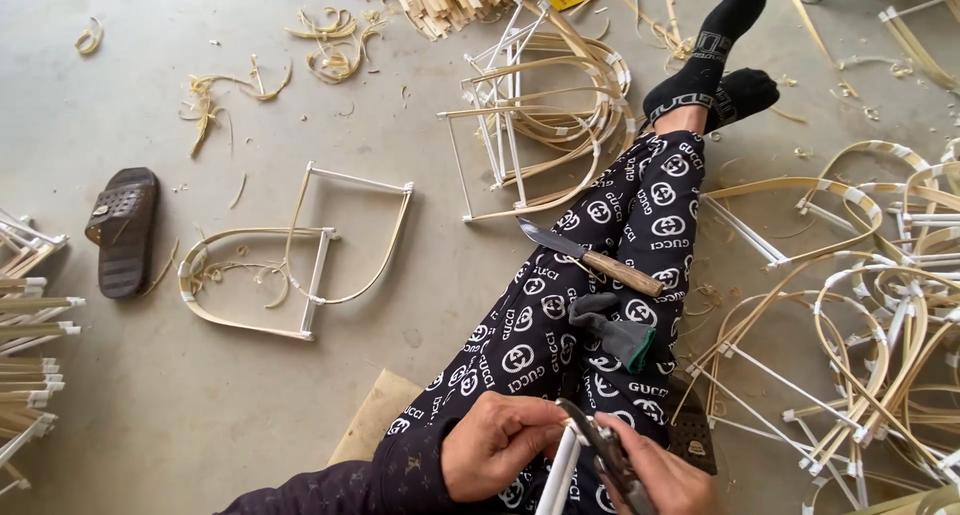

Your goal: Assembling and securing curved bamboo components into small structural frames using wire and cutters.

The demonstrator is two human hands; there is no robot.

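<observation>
Head view looks down on a seated person's lap, where both hands meet at the bottom edge of the frame; the left hand [497, 443] has its fingers [540, 415] curled closed around the top of a slim white wrapped rod [558, 470], which runs down out of view between the hands; the right hand [665, 475] is closed on a dark metal plier-like cutter [600, 445], its nose laid against the rod just beside the left thumb. The step in hand looks like trimming or nipping the rod's end, though the tool's tip is partly hidden, so I cannot tell whether it bites yet; the next move would call for a steady left grip and a firm squeeze. On the patterned black trousers lie a wooden-handled knife [592, 258] and a grey-and-green glove [612, 330]; bent bamboo strip frames [300, 265] and a brown sandal [123, 230] rest on the concrete floor [150, 415].
</observation>
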